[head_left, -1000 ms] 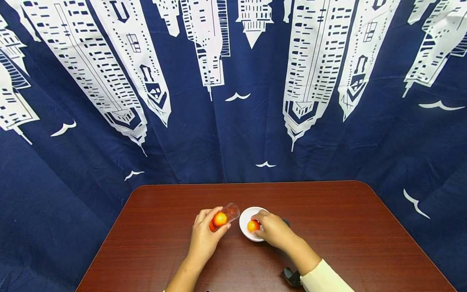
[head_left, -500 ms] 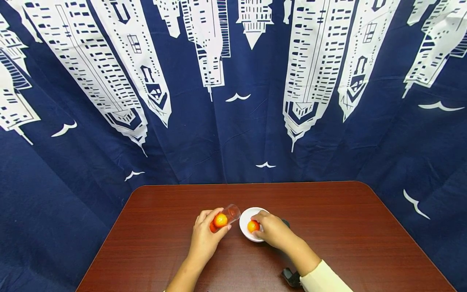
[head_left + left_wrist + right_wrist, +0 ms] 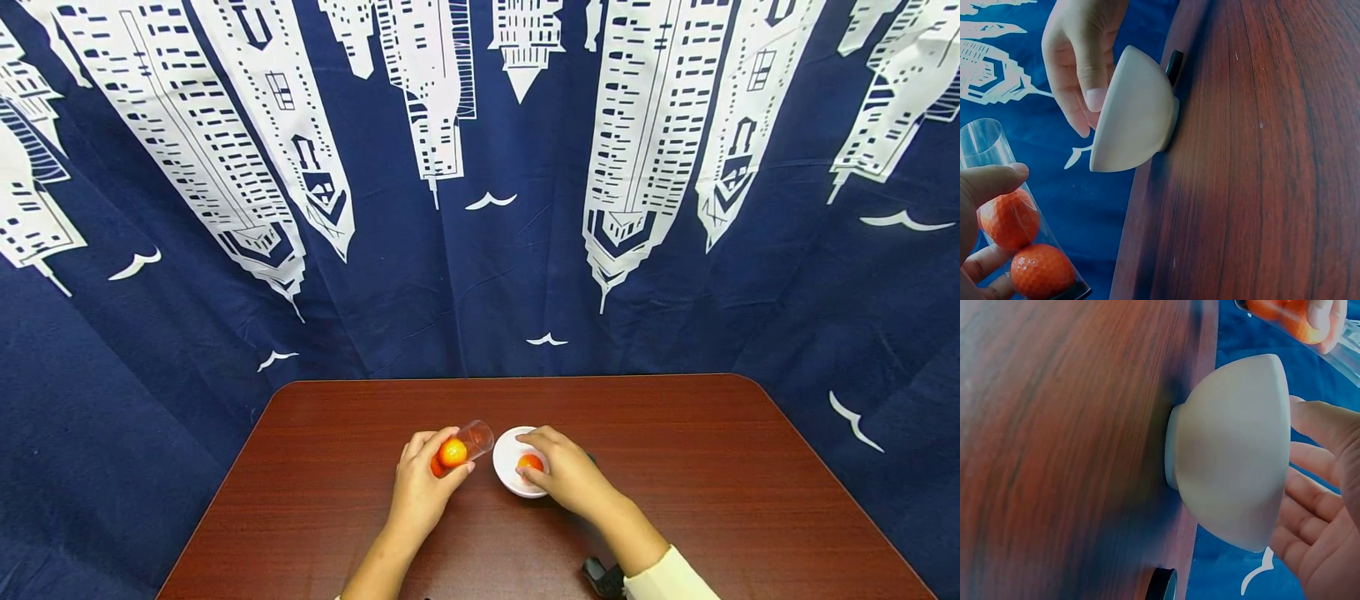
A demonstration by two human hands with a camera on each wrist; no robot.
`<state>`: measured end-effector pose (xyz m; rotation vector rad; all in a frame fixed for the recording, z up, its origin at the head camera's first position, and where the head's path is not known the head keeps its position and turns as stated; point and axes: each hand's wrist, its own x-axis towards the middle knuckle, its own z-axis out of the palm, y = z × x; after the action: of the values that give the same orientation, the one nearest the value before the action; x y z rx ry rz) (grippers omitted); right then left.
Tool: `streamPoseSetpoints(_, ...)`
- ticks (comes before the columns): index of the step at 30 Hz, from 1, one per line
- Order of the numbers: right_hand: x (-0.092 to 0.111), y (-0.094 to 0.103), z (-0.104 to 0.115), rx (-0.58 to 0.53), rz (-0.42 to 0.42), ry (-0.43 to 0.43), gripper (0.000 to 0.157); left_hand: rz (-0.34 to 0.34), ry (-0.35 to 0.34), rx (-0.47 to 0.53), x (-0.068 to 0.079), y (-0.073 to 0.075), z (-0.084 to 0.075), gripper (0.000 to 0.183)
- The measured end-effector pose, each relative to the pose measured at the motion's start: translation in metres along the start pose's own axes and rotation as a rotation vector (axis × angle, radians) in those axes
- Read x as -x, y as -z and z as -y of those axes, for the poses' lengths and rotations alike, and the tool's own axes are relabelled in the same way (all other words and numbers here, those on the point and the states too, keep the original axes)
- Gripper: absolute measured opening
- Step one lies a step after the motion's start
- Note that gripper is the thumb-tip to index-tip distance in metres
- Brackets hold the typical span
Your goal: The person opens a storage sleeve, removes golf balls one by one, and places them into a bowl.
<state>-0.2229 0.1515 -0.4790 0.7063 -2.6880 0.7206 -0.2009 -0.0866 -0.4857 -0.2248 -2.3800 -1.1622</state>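
My left hand [image 3: 422, 485] grips a clear plastic tube [image 3: 478, 435], tilted with its open end toward the bowl. Two orange golf balls [image 3: 1043, 270] lie inside the tube, stacked toward its dark-capped end. The white bowl [image 3: 507, 457] stands upright on the table, just right of the tube. My right hand [image 3: 572, 473] is over the bowl, thumb and fingers spread apart at its rim. Below those fingers, another orange ball [image 3: 531, 462] shows within the bowl. From the right wrist view, the bowl's wall [image 3: 1235, 450] hides that ball.
Beyond the bowl lies a small black round piece [image 3: 1162, 584], mostly covered by my right hand in the head view. The brown wooden table [image 3: 337, 417] ends at a blue curtain [image 3: 480, 292] with white buildings. A black device [image 3: 602, 575] sits at my right wrist.
My right fingers have parted from the orange ball, which now sits slightly further right in the bowl. The left hand and its tube stay nearly still.
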Motion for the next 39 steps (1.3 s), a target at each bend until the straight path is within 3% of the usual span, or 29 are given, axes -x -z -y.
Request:
streamPoseSetpoints(9,0.005,0.004,-0.003,-0.125,-0.105,0.003,0.045,0.011,0.0,-0.022,-0.001,0.002,-0.003,0.054)
streamPoseSetpoints(22,0.011,0.006,-0.001,-0.296,-0.142,0.054,0.046,0.009,-0.087,-0.123,-0.001,0.007,-0.01,0.055)
streamPoseSetpoints(30,0.016,0.005,0.001,-0.366,-0.166,0.078,0.043,-0.028,-0.208,-0.27,-0.001,0.011,-0.016,0.056)
streamPoseSetpoints(39,0.019,0.008,0.01,-0.527,-0.093,0.01,0.045,-0.032,-0.322,-0.37,-0.003,0.01,-0.019,0.057)
